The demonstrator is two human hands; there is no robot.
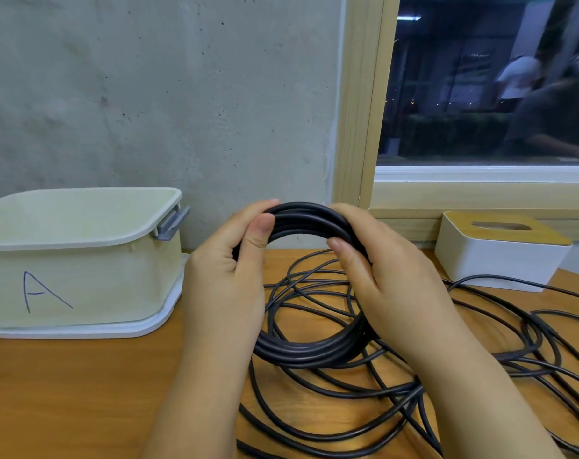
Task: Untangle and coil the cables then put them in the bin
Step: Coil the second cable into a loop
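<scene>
While both hands are up off the table (83, 392), they're wrapped around a black coil (301, 220) of cable, several loops thick, held roughly upright in the middle of the view. Left hand (228, 276) grips the coil's 9 o'clock side, thumb pressed across the front of the loops and fingers curled over the top behind it. Right hand (390, 276) grips the 3 o'clock side the same way, thumb on the front, fingers curled round the back. The coil's bottom arc hangs down between the wrists, just above the table as far as I can tell. Under and around it there's a big messy sprawl of loose cable (480, 342), same black stuff, spreading out toward 3 and 5 o'clock from the hands, loops crossing all over each other. Can't tell where the coil's tail joins that mess. The bin (83, 260) sits at 9 o'clock from the hands, cream plastic with an "A" scribbled on the front, a grey clip on its right rim, and it's sitting on a white lid or tray; nothing visible inside from this angle. At 2 o'clock there's a white tissue box (493, 256) with a wooden top, by the window frame (364, 127), with loose cable running just in front of it.
</scene>
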